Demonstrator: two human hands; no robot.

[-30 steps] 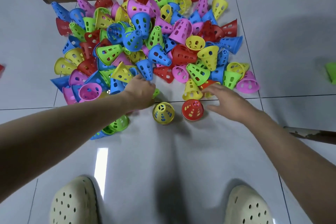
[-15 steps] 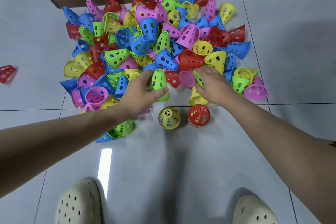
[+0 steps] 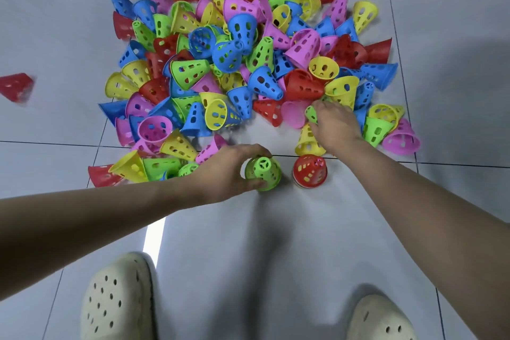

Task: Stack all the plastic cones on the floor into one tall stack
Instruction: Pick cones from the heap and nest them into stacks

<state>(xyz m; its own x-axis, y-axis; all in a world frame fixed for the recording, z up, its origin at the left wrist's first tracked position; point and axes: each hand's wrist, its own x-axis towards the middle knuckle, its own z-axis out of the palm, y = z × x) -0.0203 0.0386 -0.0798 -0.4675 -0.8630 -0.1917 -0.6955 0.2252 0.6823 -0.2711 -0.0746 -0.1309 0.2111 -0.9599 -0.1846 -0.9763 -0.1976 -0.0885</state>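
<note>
Change: While the left hand [image 3: 226, 171] was up at the pile half a second ago, it now sets a green cone [image 3: 263, 174] over the yellow one that stood there.
Meaning: That stack just got one taller, I think. Lots more to go.
Left grip: fingers curled round the green cone, close beside the red stack [image 3: 309, 171].
Right grip: the right hand [image 3: 335, 124] has moved deeper into the pile [image 3: 242, 63], fingers bent on a small green cone [image 3: 311, 114].
Cones: most lie mixed on the floor [image 3: 276, 243]; one red cone [image 3: 16, 87] sits far off left.
Containers: none here. Cones only nest in each other.
</note>
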